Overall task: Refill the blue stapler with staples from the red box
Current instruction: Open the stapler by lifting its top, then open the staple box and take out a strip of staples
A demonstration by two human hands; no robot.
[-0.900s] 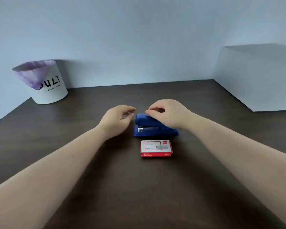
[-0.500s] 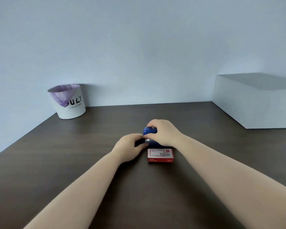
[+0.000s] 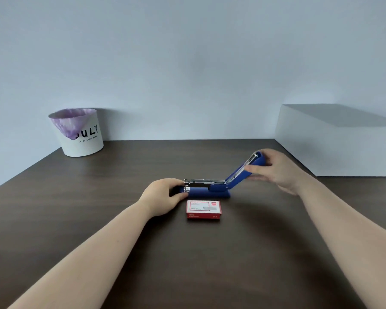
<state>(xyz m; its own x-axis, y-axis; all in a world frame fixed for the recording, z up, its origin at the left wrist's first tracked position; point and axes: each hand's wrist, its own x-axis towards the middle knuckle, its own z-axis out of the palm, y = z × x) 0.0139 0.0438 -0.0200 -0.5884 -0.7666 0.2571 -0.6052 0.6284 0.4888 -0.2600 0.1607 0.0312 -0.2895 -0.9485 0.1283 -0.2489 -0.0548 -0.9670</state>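
Observation:
The blue stapler (image 3: 210, 192) lies on the dark wooden table (image 3: 98, 219) with its top swung open to the right, baring the metal staple channel. My left hand (image 3: 163, 196) grips the front end of its base. My right hand (image 3: 274, 170) holds the raised blue lid near its tip, tilted up and to the right. The red staple box (image 3: 203, 209) lies closed on the table just in front of the stapler, between my forearms, touched by neither hand.
A white bin (image 3: 80, 133) with a purple liner stands at the back left against the wall. A large white box (image 3: 337, 141) sits at the back right. The table's left edge runs diagonally.
The stapler was shut under my right hand; now its lid is swung up and out to the right. My left hand has closed on the base's front end.

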